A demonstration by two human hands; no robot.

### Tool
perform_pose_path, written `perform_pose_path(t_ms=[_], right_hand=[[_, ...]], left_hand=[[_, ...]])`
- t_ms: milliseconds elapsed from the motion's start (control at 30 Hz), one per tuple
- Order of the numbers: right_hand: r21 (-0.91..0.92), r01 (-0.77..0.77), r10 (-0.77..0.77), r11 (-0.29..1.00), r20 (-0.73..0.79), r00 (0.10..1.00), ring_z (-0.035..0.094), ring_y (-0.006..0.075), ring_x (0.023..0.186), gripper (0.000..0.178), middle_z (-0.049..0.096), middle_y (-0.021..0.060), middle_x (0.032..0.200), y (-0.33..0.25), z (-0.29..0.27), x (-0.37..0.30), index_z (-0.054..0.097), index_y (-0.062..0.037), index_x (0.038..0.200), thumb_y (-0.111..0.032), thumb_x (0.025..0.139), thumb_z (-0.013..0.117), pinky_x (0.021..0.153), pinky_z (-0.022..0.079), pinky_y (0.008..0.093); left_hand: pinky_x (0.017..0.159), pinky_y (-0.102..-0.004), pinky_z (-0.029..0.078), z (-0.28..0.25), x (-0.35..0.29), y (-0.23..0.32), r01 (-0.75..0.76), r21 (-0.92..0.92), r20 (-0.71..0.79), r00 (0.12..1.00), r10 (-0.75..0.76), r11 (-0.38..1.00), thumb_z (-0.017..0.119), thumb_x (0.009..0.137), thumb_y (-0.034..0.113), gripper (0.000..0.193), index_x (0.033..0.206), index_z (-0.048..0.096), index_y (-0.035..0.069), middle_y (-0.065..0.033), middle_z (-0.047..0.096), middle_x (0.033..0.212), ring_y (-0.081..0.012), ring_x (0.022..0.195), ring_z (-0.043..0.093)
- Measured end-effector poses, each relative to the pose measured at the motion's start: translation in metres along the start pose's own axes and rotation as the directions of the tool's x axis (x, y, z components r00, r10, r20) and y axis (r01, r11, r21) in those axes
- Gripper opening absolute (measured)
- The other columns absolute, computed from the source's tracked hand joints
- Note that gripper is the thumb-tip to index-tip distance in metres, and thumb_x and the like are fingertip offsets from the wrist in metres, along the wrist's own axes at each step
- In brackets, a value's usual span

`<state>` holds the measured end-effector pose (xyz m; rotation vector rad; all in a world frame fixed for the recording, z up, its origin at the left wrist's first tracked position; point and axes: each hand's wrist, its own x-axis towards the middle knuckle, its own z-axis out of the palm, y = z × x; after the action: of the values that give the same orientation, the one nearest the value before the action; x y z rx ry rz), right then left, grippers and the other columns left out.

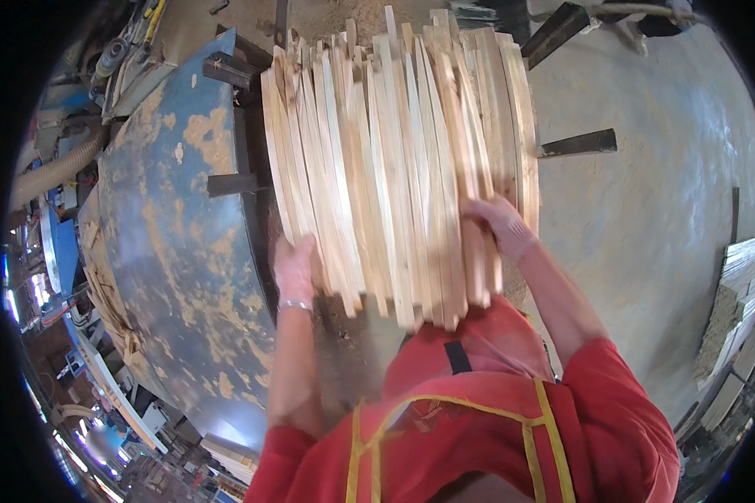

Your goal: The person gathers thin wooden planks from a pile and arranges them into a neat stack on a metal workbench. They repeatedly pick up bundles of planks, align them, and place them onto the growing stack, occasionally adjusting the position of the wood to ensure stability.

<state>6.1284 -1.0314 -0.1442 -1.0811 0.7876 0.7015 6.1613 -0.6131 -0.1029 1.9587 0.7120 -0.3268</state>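
Observation:
A wide row of long, pale wooden strips (386, 176) lies side by side in front of me, their near ends uneven and close to my body. My left hand (295, 267) grips the row's left edge near the close end, thumb on top and the other fingers largely hidden. On the right, my right hand (499, 222) is wrapped round some strips, with its fingertips out of sight among them. Further strips (505, 109) lie beyond that hand, along the row's right side. The strips near my hands look slightly blurred.
Dark metal bars (577, 144) jut out on both sides of the wood. To the left stands a worn blue sheet-metal surface (201, 184) strewn with sawdust. A ribbed hose (59, 172) hangs at far left. Stacked boards (734, 306) lie on the concrete floor (646, 210) at right.

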Motion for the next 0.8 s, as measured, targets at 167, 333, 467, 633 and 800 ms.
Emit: perform_pose_path(t_ms=[167,333,467,633,800], right_hand=[[0.436,-0.024,-0.122,0.900,0.303,0.945,0.072,0.0197,0.098,0.069,0.074,0.0087,0.112,0.076,0.009,-0.065,0.061,-0.0014,0.132,-0.035,0.079,0.090,0.088,0.061,0.0373],[0.199,0.141,-0.156,0.970,0.060,0.986,0.067,0.0119,0.087,0.071,0.071,0.0021,0.104,0.073,0.007,-0.089,0.061,-0.0049,0.134,-0.037,0.079,0.091,0.074,0.057,0.0294],[0.053,0.149,-0.150,0.987,0.026,0.988,0.057,0.0072,0.073,0.060,0.067,-0.0026,0.093,0.080,-0.005,-0.076,0.063,-0.0078,0.128,-0.031,0.079,0.089,0.062,0.046,0.0242],[0.060,0.152,-0.154,0.986,0.018,0.988,0.056,0.0068,0.070,0.049,0.064,-0.0033,0.087,0.076,0.005,-0.075,0.064,-0.0093,0.122,-0.024,0.081,0.085,0.060,0.044,0.0237],[0.026,0.120,-0.121,0.992,0.032,0.992,0.054,0.0074,0.068,0.047,0.063,-0.0039,0.085,0.076,0.003,-0.072,0.064,-0.0099,0.120,-0.024,0.080,0.085,0.058,0.042,0.0240]], left_hand=[[0.111,-0.0409,0.047,-0.004,-0.079,-0.042,0.272,-0.302,0.221,0.952,-0.210,0.914,0.079,0.091,0.018,0.067,0.146,0.048,-0.002,-0.0156,0.064,0.135,-0.0277,0.124,0.061],[0.112,-0.0422,0.047,0.017,-0.079,-0.088,0.218,-0.406,0.284,0.953,-0.105,0.887,0.079,0.089,0.010,0.080,0.157,0.037,0.005,-0.0145,0.059,0.142,-0.0283,0.129,0.058],[0.109,-0.0404,0.049,0.023,-0.072,-0.105,0.146,-0.419,0.264,0.964,-0.034,0.896,0.079,0.086,0.005,0.086,0.160,0.033,0.005,-0.0146,0.061,0.139,-0.0269,0.126,0.059],[0.106,-0.0366,0.050,0.022,-0.070,-0.106,0.055,-0.225,0.218,0.976,-0.005,0.973,0.083,0.084,0.010,0.087,0.157,0.036,0.005,-0.0135,0.064,0.135,-0.0251,0.120,0.063],[0.104,-0.0388,0.052,0.018,-0.071,-0.100,0.006,-0.009,0.146,0.989,-0.005,1.000,0.086,0.081,0.029,0.086,0.151,0.045,0.002,-0.0182,0.070,0.128,-0.0298,0.117,0.068]])
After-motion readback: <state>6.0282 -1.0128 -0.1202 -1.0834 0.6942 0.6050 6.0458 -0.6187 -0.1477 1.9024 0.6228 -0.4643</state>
